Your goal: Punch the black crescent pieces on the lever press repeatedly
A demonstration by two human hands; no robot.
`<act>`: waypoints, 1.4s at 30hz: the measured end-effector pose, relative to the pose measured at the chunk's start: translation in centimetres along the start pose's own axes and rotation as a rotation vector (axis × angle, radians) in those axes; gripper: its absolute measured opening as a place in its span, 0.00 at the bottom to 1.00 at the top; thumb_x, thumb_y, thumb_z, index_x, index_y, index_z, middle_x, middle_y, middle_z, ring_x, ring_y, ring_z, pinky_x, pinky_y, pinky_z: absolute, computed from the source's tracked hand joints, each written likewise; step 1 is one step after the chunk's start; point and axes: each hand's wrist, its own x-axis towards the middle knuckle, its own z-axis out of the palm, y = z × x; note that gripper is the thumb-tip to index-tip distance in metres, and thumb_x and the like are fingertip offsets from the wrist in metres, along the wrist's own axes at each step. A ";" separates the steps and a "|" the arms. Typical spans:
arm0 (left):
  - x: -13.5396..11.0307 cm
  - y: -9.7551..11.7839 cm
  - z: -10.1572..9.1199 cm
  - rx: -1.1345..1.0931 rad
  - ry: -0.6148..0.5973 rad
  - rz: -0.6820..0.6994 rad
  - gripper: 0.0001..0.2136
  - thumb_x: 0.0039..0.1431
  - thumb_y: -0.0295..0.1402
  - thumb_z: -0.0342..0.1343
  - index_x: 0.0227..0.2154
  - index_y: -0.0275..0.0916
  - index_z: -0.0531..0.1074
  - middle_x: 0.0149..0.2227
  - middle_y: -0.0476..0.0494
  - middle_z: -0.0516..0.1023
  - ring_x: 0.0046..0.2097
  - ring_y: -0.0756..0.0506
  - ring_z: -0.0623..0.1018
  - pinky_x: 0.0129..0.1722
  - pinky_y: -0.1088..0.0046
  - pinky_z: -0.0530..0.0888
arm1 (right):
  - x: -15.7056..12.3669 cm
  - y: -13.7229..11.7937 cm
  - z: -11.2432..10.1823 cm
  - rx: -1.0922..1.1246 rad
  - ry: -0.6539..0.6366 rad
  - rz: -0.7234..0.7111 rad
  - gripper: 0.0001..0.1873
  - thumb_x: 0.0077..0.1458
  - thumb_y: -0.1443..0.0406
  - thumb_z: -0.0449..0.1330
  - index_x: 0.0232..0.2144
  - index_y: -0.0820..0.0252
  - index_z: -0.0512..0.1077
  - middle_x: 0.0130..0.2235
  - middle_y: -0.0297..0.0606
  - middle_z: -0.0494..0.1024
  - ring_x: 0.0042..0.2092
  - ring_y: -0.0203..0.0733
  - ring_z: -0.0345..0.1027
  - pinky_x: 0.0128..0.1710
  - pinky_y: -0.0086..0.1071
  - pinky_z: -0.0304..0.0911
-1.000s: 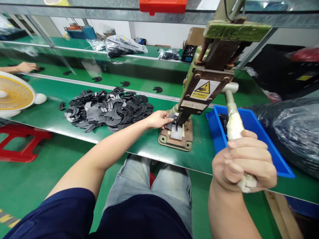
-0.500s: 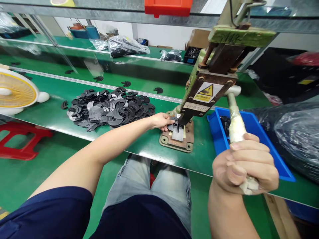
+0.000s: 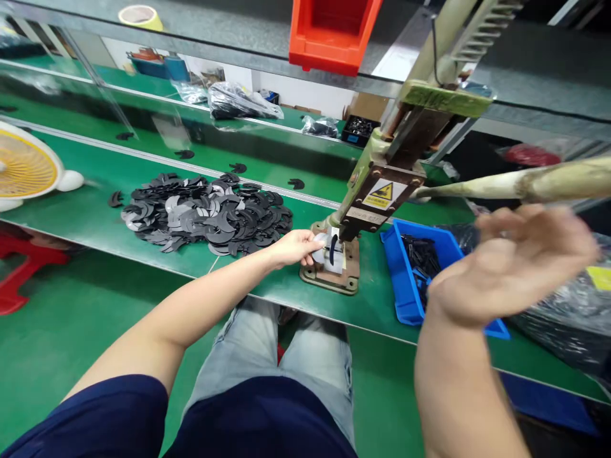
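My left hand (image 3: 301,247) pinches a flat grey curved piece (image 3: 319,250) at the base plate (image 3: 352,267) of a hand press (image 3: 379,200). A slim black curved piece (image 3: 333,250) stands beside it, under the press head. Blurred by motion, my right hand (image 3: 520,261) has its fingers stretched out, just below the press's raised lever (image 3: 515,184). It holds nothing; whether its fingertips touch the lever I cannot tell. Left of the press lies a heap of dark crescent-shaped pieces (image 3: 205,213).
A blue bin (image 3: 403,299) with small black parts stands right of the press. An orange-red bin (image 3: 329,54) and a tape roll (image 3: 140,17) sit on the shelf. A fan (image 3: 28,165) stands at the left. Black plastic bags (image 3: 568,318) lie at the right.
The lever has swung up and my right hand has come off its grip, fingers opening. The press head has risen. My left hand stays at the base with the grey piece.
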 end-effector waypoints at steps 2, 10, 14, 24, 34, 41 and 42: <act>-2.3 0.2 0.0 -0.015 -0.027 0.053 0.19 0.66 0.45 0.66 0.30 0.38 0.66 0.20 0.48 0.76 0.20 0.52 0.75 0.21 0.82 0.68 | -5.3 0.9 -0.3 -0.123 -0.115 0.206 0.20 0.58 0.64 0.69 0.52 0.51 0.74 0.45 0.33 0.79 0.46 0.33 0.76 0.52 0.31 0.71; -7.5 0.3 1.3 0.043 -0.061 0.100 0.22 0.61 0.49 0.67 0.28 0.40 0.63 0.18 0.52 0.73 0.20 0.50 0.76 0.19 0.80 0.69 | -18.1 0.3 3.1 -0.123 -0.437 0.669 0.12 0.57 0.56 0.69 0.39 0.55 0.76 0.38 0.38 0.82 0.36 0.40 0.78 0.38 0.36 0.78; -8.1 0.3 1.6 0.038 -0.089 0.086 0.23 0.60 0.50 0.68 0.27 0.40 0.63 0.18 0.51 0.73 0.19 0.50 0.76 0.18 0.81 0.67 | -18.6 -0.3 3.5 -0.154 -0.404 0.656 0.10 0.58 0.56 0.68 0.37 0.54 0.76 0.37 0.37 0.81 0.37 0.41 0.77 0.39 0.36 0.77; -7.1 0.1 1.2 0.116 -0.076 0.008 0.21 0.62 0.50 0.66 0.30 0.40 0.64 0.20 0.50 0.73 0.20 0.50 0.74 0.21 0.76 0.68 | -17.0 -0.6 1.2 -0.254 -0.637 0.523 0.10 0.63 0.60 0.62 0.45 0.53 0.77 0.40 0.38 0.81 0.38 0.40 0.76 0.40 0.37 0.74; -8.2 -0.8 2.2 0.503 0.121 0.513 0.17 0.68 0.44 0.60 0.26 0.38 0.71 0.33 0.47 0.67 0.38 0.46 0.70 0.40 0.69 0.69 | -16.0 -1.4 0.6 -0.312 -0.722 0.252 0.10 0.61 0.68 0.63 0.45 0.54 0.77 0.42 0.39 0.82 0.43 0.41 0.76 0.47 0.39 0.72; -7.7 -1.3 3.2 0.067 0.010 0.330 0.21 0.60 0.51 0.67 0.36 0.39 0.68 0.32 0.51 0.69 0.31 0.51 0.69 0.32 0.74 0.67 | -14.8 -3.0 -0.3 -0.312 -0.674 0.284 0.10 0.63 0.68 0.63 0.46 0.54 0.76 0.43 0.40 0.81 0.44 0.40 0.77 0.45 0.36 0.74; -7.7 -1.4 3.4 -0.011 -0.061 0.271 0.23 0.58 0.53 0.68 0.38 0.39 0.68 0.31 0.52 0.70 0.30 0.52 0.70 0.31 0.74 0.68 | -14.5 -3.3 -0.5 -0.314 -0.674 0.307 0.10 0.63 0.67 0.63 0.46 0.54 0.76 0.42 0.40 0.81 0.43 0.40 0.77 0.44 0.35 0.74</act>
